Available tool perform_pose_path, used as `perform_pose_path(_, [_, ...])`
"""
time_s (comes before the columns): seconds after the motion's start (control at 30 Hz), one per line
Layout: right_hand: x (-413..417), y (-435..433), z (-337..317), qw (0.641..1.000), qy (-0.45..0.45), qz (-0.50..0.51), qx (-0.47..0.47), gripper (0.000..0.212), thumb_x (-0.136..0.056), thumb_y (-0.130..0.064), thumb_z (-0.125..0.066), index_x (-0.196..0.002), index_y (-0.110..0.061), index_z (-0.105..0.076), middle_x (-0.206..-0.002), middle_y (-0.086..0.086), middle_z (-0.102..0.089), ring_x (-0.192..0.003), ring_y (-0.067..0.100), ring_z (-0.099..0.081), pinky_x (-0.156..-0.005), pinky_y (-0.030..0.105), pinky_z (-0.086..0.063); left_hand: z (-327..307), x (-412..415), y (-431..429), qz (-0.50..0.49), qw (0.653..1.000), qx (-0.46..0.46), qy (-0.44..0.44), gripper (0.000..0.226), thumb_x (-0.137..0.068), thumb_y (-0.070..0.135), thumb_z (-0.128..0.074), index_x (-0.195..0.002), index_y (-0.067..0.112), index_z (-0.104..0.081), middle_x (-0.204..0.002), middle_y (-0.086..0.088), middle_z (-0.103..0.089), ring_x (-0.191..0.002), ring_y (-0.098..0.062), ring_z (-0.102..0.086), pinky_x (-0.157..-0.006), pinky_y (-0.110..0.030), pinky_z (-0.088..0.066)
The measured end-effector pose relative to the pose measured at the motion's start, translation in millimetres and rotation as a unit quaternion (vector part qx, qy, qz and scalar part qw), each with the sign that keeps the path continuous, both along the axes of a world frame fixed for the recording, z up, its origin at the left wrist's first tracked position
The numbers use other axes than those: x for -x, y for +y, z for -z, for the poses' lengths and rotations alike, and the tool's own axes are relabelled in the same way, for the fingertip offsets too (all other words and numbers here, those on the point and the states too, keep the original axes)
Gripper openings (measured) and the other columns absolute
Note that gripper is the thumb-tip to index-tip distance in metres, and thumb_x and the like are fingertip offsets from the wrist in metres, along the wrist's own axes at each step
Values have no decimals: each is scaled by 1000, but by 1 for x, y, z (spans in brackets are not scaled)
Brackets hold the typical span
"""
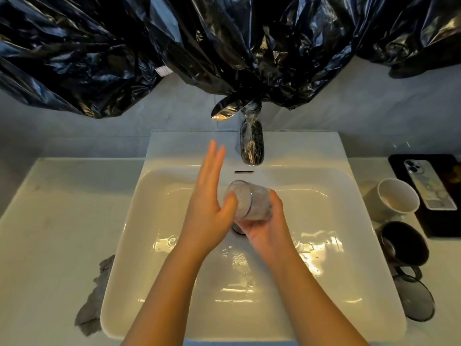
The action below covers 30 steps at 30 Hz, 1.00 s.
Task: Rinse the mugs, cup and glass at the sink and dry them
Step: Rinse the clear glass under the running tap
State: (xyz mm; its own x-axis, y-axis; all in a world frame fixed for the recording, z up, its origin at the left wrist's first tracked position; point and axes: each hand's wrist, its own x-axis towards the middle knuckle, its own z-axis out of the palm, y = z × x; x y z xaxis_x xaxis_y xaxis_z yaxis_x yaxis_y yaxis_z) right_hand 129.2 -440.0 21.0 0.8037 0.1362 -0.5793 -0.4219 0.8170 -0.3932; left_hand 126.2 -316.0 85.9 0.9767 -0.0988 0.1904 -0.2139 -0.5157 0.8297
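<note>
As held over the basin, glass [252, 203]: tilted, mouth toward the tap [252, 143], base low; just above the drain [237, 229] and partly hiding it.
Right hand [267, 229]: curled round the base of the glass, gripping it from beneath.
Left hand [209, 208]: spread flat, fingers straight and together, pointing at the back of the sink; thumb against the glass near its rim.
Sink [174, 146]: white and wet, with rippled shine across the bottom of the basin.
White mug [396, 198]: on its side on the counter [50, 221], right of the sink, mouth facing the camera.
Dark mug [404, 243]: just in front of the white mug, also on its side.
Grey cup [416, 298]: nearest on that side, lying down by the dark mug's handle; touching or not, cannot tell.
Phone [429, 186]: face down on a black tray [439, 226], beyond the mugs.
Cloth [97, 295]: grey, crumpled on the left counter against the sink's front corner.
Black plastic [124, 58]: crinkled sheeting across the wall above, reaching down to the top of the tap.
</note>
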Motion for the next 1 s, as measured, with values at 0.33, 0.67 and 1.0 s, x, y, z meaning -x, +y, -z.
perform_pose_path(0.33, [14, -15, 0, 893, -149, -46, 422, 25, -91, -25, -68, -111, -32, -56, -111, -6, -66, -90, 1, -69, -71, 19, -56, 73, 28, 27, 21, 971, 63, 229, 78, -75, 23, -82, -137, 39, -38, -118, 39, -50, -113, 16, -50, -95, -14, -42])
perform_pose_path(0.67, [21, -18, -16, 783, -246, -118, 559, 60, -77, -31, -81, -127, -37, -48, -115, -22, -60, -104, -3, -62, -82, 20, -57, 73, 29, 20, 19, 976, 43, 214, 77, -71, 16, -84, -119, 49, -33, -115, 33, -49, -96, 31, -46, -76, 6, -34])
perform_pose_path(1.0, [31, -14, -21, 868, -204, -144, 429, 46, -89, -24, -69, -131, -32, -52, -122, -13, -61, -100, -1, -66, -71, 21, -57, 50, 42, 53, 31, 981, 53, 183, 79, -78, 19, -79, -132, 55, -33, -129, 39, -44, -119, 24, -39, -92, 4, -30])
